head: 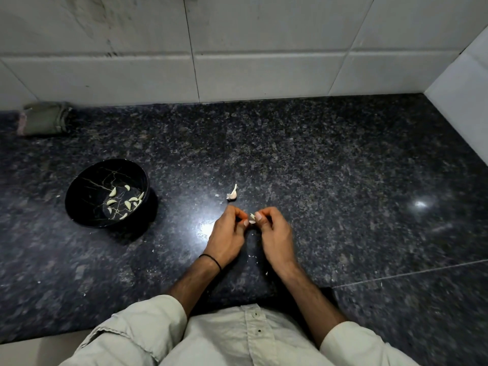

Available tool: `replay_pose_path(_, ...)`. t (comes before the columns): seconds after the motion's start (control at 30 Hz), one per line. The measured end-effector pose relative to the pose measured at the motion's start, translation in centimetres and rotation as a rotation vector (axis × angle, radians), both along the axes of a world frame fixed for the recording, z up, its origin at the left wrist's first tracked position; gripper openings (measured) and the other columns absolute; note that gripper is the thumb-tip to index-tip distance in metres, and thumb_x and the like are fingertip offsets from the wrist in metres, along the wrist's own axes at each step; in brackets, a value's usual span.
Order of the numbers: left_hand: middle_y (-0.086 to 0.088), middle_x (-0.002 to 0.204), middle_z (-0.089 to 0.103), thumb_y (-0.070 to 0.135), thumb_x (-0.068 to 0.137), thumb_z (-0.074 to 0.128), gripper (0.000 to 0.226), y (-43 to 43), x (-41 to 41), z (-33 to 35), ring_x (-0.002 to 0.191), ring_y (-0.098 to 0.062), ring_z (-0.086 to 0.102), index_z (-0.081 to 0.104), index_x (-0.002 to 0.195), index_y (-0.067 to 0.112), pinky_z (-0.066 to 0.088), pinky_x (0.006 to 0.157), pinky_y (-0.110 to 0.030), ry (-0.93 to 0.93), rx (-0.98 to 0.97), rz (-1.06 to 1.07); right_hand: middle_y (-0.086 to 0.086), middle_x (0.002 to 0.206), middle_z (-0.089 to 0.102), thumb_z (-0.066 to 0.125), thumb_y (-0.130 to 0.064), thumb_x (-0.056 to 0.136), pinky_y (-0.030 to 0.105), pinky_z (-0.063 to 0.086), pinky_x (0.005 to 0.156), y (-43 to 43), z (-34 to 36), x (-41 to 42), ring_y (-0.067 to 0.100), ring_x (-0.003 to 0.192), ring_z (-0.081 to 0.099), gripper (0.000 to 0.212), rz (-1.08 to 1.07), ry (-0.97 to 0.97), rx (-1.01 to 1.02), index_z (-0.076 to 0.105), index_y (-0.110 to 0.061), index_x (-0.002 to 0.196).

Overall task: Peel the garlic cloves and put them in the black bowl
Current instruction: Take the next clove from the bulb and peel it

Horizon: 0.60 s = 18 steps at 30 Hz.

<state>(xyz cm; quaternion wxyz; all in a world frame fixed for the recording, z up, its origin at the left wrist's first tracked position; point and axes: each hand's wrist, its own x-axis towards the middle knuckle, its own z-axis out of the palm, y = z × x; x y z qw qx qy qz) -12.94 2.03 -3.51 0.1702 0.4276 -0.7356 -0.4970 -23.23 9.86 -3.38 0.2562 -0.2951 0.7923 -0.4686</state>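
Both hands meet over the middle of the dark granite counter (330, 165). My left hand (227, 233) and my right hand (273, 232) pinch one small garlic clove (252, 218) between their fingertips; its whitish skin shows between them. Just beyond the hands, an unpeeled clove piece (233, 193) with a pointed papery tip lies on the counter. The black bowl (87, 191) with pale crack-like veining stands to the left and holds several peeled cloves (124, 200).
Small flakes of garlic skin (253, 256) are scattered on the counter around the hands. A folded green cloth (45, 119) lies at the back left against the white tiled wall (264, 70). A second tiled wall closes the right side.
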Motion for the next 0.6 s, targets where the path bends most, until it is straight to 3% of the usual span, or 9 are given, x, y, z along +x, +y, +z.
replay_pose_path(0.07,0.008,0.093,0.065,0.008,0.096,0.059,0.009,-0.02,0.04,-0.09,0.088,-0.004,0.061,0.055,0.102,0.013,0.041,0.072,-0.005,0.010,0.008,0.005,-0.005,0.083,0.068,0.058,-0.018,0.098,0.015,0.045,0.066,0.09,0.11,-0.06,0.001,0.073,0.059,0.009,-0.020,-0.030,-0.043,0.064,-0.013,0.093)
replay_pose_path(0.2,0.010,0.093,0.070,0.002,0.093,0.058,0.016,-0.09,0.13,0.04,0.090,-0.004,0.066,0.060,0.100,0.017,0.046,0.078,-0.010,0.039,0.003,0.014,-0.004,0.078,0.068,0.060,-0.012,0.096,0.029,0.049,0.066,0.09,-0.03,-0.01,0.004,0.071,0.059,0.009,-0.020,-0.055,-0.092,0.064,-0.014,0.088)
replay_pose_path(0.37,0.010,0.084,0.069,0.019,0.091,0.069,0.004,0.00,0.11,0.30,0.076,-0.009,0.062,0.067,0.089,0.022,0.050,0.071,-0.024,0.077,-0.078,0.004,-0.006,0.074,0.069,0.062,-0.011,0.095,0.042,0.056,0.065,-0.07,-0.19,0.01,0.010,0.068,0.063,0.013,-0.047,-0.029,-0.098,0.067,-0.019,0.086)
replay_pose_path(0.47,0.009,0.085,0.067,0.029,0.091,0.071,0.008,-0.04,0.14,0.45,0.081,-0.008,0.062,0.070,0.086,0.021,0.049,0.071,-0.022,0.116,-0.109,0.013,-0.006,0.076,0.070,0.062,-0.012,0.095,0.041,0.057,0.067,-0.19,-0.09,0.17,0.011,0.068,0.066,0.013,-0.062,-0.036,-0.096,0.068,-0.019,0.087)
replay_pose_path(0.6,0.010,0.084,0.070,0.021,0.092,0.069,0.007,-0.25,0.26,0.43,0.082,-0.003,0.064,0.072,0.085,0.019,0.050,0.074,-0.019,0.137,-0.124,0.050,-0.002,0.078,0.072,0.062,-0.011,0.095,0.028,0.056,0.062,-0.29,0.38,0.43,0.011,0.069,0.068,0.009,-0.061,-0.065,-0.104,0.069,-0.015,0.090)
